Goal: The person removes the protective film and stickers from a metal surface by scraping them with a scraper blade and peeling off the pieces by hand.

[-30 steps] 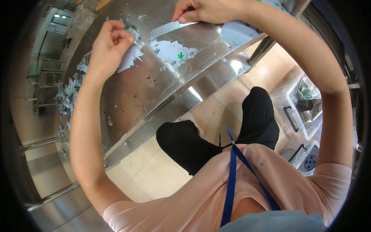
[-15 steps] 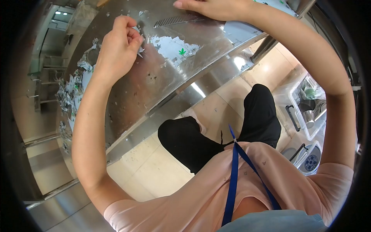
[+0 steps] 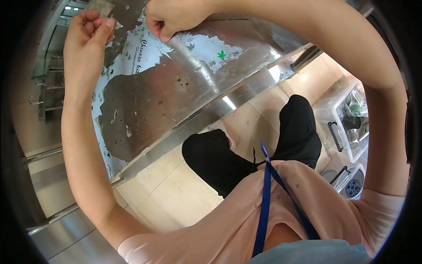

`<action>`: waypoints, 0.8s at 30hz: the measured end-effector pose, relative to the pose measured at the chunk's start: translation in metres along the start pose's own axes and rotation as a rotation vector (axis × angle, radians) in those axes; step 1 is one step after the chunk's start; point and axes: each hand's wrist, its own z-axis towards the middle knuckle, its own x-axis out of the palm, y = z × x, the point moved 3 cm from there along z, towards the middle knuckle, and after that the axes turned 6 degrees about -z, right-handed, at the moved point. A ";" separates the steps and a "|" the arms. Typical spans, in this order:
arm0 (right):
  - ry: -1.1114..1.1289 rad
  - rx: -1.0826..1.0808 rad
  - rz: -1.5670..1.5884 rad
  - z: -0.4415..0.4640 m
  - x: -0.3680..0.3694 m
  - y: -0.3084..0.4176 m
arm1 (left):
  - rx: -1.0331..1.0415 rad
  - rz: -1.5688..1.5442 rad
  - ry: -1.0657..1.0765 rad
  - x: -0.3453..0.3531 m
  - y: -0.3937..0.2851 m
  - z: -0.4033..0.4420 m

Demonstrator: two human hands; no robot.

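Observation:
A torn, printed adhesive film (image 3: 136,57), white with green leaves and black lettering, clings to the metal table (image 3: 145,101). Raised over the far left part, my left hand (image 3: 88,37) has its fingers curled together, with a small pale film scrap (image 3: 116,24) at the tips. My right hand (image 3: 178,17) is closed, thumb and fingertips down at the torn edge between the lettered part and another white film patch (image 3: 215,50). Whatever lies between those fingers is hidden.
Dark residue and small flecks mark the table. Its front edge (image 3: 180,125) runs diagonally above my knees. Clear plastic bins (image 3: 347,119) with metal ware stand at the right on the tiled floor (image 3: 162,180). Metal racks are at the left.
My right hand has moved left to the film's edge, and my left hand farther left. Lettered film now shows at the left instead of crumpled scraps. The striped flat piece is out of sight.

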 end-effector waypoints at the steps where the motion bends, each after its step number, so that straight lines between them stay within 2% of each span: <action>1: 0.049 -0.003 -0.010 0.005 0.001 0.000 | 0.026 0.026 0.055 0.000 0.004 0.000; 3: 0.073 -0.005 -0.098 0.011 0.003 0.001 | 0.078 0.083 0.164 0.000 0.017 -0.004; 4: 0.050 0.001 -0.175 0.012 0.004 0.002 | 0.160 0.269 0.169 0.001 0.019 -0.009; 5: 0.027 0.010 -0.253 0.012 0.005 0.003 | 0.145 0.282 0.169 0.003 0.021 -0.012; 8: 0.199 -0.075 0.023 -0.006 -0.014 0.021 | 0.106 0.295 0.176 0.005 0.025 -0.017; 13: 0.247 -0.209 -0.164 -0.007 -0.015 0.037 | 0.140 0.402 0.133 0.003 0.025 -0.017; 24: 0.185 -0.274 -0.234 0.000 -0.011 0.040 | 0.143 0.392 0.175 0.001 0.034 -0.033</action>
